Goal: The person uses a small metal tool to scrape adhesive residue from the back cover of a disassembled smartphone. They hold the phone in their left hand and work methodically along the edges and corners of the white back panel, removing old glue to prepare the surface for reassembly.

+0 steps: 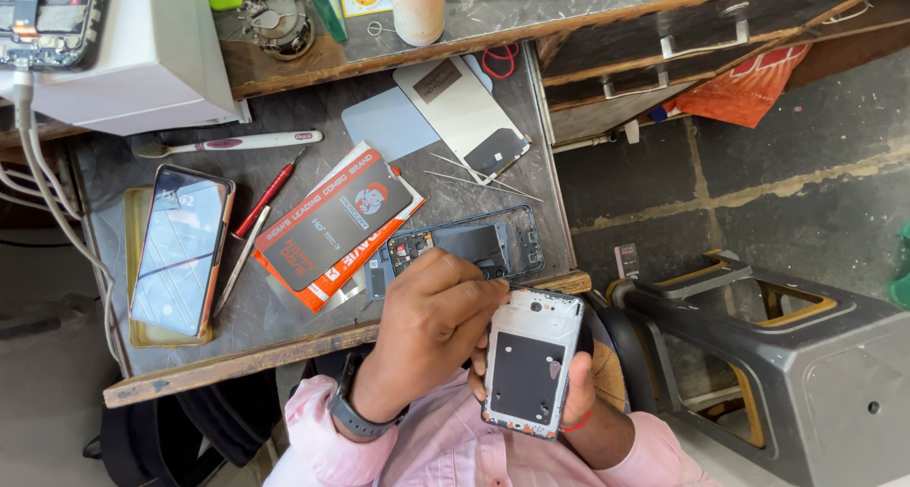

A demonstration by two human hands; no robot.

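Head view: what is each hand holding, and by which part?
Right hand cradles the opened white phone from behind, fingers round its long edges. Left hand seems to pinch a thin tool, mostly hidden.

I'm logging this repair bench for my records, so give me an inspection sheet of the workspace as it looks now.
Surface: dark worn bench top with a wooden front edge.
Job's things: opened phone, back facing up; stripped phone frame on the bench behind it.
Clutter: intact phone on a tray, red screwdriver, toothbrush, red and black packets, white back panel.
Grips: right hand cradles the opened phone from beneath; left hand works at its top edge, tool too hidden to tell.
Cables: white cables hang at the left.
Surroundings: grey plastic stool, concrete floor, drawers.
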